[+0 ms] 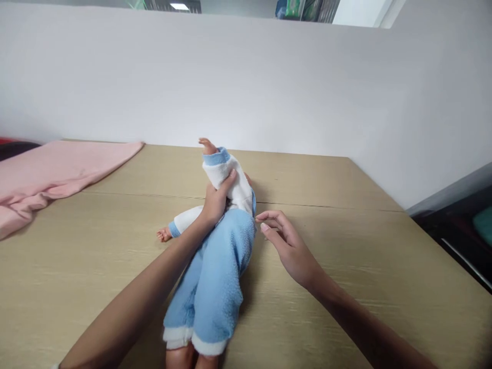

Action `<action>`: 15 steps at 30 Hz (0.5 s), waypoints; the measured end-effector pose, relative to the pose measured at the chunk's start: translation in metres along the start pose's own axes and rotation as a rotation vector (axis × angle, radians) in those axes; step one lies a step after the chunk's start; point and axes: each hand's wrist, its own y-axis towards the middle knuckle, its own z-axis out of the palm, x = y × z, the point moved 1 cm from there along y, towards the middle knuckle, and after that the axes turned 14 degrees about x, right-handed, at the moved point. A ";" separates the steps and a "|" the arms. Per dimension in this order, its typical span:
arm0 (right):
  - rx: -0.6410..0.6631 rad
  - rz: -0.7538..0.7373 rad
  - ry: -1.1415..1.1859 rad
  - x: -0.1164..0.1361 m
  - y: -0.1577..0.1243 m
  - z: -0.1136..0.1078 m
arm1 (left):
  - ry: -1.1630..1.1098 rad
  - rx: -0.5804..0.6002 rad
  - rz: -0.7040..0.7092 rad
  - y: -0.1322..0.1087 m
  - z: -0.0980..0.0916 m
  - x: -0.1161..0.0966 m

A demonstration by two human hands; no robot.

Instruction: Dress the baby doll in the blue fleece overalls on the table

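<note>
A baby doll [215, 271] in a light blue and white fleece suit lies on its side on the wooden table [346, 266], legs toward me. My left hand [216, 201] is closed around the doll's raised white sleeve, which points up and away; a small plastic hand sticks out of its blue cuff. The doll's other arm rests on the table to the left. My right hand [286, 243] hovers just right of the doll's waist with fingers loosely spread, fingertips close to the blue fabric, holding nothing.
A pink cloth [49, 171] lies crumpled at the table's far left. A white partition wall [246, 82] runs along the table's back and right side. Dark furniture [461, 225] stands beyond the right edge.
</note>
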 end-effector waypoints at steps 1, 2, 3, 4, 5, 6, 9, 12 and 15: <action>-0.004 -0.009 0.018 -0.002 -0.001 -0.003 | 0.041 0.033 -0.010 -0.001 0.005 -0.001; -0.010 -0.020 0.035 -0.003 -0.002 -0.005 | 0.083 0.064 -0.019 -0.001 0.011 -0.001; -0.017 -0.027 0.054 -0.005 -0.003 -0.008 | 0.129 0.093 -0.026 -0.002 0.016 -0.001; -0.020 -0.023 0.080 -0.007 -0.004 -0.011 | 0.182 0.123 -0.030 -0.002 0.021 -0.001; -0.020 -0.011 0.117 -0.009 -0.005 -0.015 | 0.236 0.153 -0.025 -0.002 0.025 -0.001; -0.016 0.008 0.165 -0.011 -0.006 -0.019 | 0.286 0.186 -0.012 -0.002 0.030 -0.001; -0.015 0.095 0.362 -0.021 -0.005 -0.035 | 0.409 0.335 0.044 -0.001 0.043 0.001; -0.006 0.235 0.573 -0.037 0.001 -0.056 | 0.583 0.482 0.071 -0.001 0.054 0.005; 0.051 0.244 0.649 -0.056 0.008 -0.073 | 0.726 0.625 0.101 -0.007 0.063 0.005</action>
